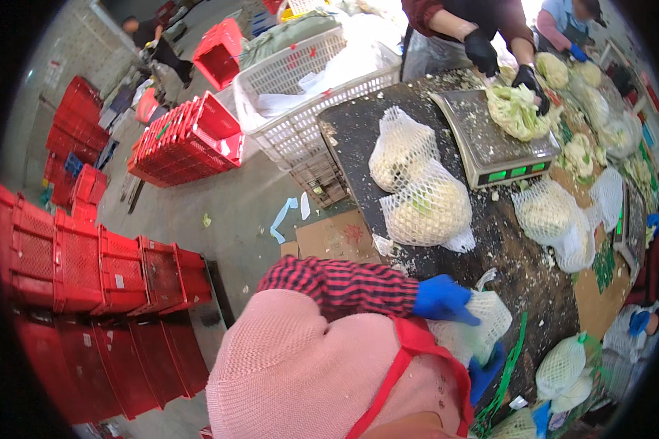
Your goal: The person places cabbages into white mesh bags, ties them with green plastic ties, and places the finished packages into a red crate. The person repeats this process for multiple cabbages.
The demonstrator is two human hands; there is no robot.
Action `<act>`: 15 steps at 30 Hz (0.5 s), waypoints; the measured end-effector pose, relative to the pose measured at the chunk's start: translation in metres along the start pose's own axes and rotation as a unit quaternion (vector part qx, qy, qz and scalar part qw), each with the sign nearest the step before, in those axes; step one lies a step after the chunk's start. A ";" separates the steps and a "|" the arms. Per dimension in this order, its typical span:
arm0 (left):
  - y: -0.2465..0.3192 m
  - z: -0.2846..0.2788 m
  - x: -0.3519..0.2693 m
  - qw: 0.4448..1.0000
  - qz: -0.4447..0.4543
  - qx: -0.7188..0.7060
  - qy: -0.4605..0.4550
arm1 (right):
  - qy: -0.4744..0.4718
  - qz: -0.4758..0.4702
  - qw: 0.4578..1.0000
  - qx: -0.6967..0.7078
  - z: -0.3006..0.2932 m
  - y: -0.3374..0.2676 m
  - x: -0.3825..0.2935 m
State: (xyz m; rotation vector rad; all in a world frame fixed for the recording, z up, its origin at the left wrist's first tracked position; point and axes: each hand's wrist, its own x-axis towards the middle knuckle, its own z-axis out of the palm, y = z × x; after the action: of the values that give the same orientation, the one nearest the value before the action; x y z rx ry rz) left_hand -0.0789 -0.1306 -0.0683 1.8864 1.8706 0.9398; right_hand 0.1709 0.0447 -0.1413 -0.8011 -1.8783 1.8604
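A cauliflower in white foam netting (486, 315) is right in front of me, at the near edge of the dark work table (505, 241). My left hand (445, 299), in a blue glove, grips its upper side. My right hand (486, 373), also gloved in blue, is against the lower side, partly hidden by my apron. A bundle of green tie strips (508, 367) lies just beyond the right hand. Two more netted cauliflowers (428, 211) (403, 148) rest farther along the table to my left.
Across the table a co-worker's black-gloved hands (531, 88) handle a bare cauliflower (519, 112) on a digital scale (486, 137). Netted heads (546, 211) lie beyond, and tied ones (563, 365) at lower right. A white crate (313, 104) and red crates (99, 269) stand on the floor.
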 end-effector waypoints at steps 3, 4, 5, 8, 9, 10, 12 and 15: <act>-0.007 0.011 -0.050 0.971 -0.179 -0.153 0.031 | 0.001 0.032 0.999 0.020 -0.010 0.013 -0.015; -0.011 0.019 -0.058 0.954 -0.172 -0.204 0.134 | -0.012 0.048 0.999 0.012 -0.014 0.016 -0.019; -0.016 0.027 -0.067 0.930 -0.184 -0.249 0.197 | 0.019 0.059 0.998 -0.023 -0.017 0.019 -0.022; -0.042 0.048 -0.079 0.918 -0.324 -0.216 -0.075 | 0.078 0.073 0.992 -0.060 -0.018 0.028 -0.025; -0.050 0.054 -0.082 0.906 -0.326 -0.256 -0.092 | 0.088 0.076 0.992 -0.057 -0.017 0.030 -0.024; -0.056 0.060 -0.085 0.892 -0.325 -0.295 -0.108 | 0.106 0.106 0.988 -0.045 -0.011 0.033 -0.022; -0.061 0.070 -0.089 0.861 -0.355 -0.352 -0.093 | 0.061 0.061 0.995 -0.056 0.000 0.033 -0.019; -0.057 0.078 -0.090 0.823 -0.361 -0.438 0.029 | 0.075 0.030 0.995 -0.053 0.021 0.023 -0.016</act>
State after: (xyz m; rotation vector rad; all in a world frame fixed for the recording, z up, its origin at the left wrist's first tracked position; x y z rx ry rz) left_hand -0.0648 -0.1960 -0.1820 0.5446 1.5286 1.2428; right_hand 0.1726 0.0175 -0.1629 -1.0139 -1.8890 1.6963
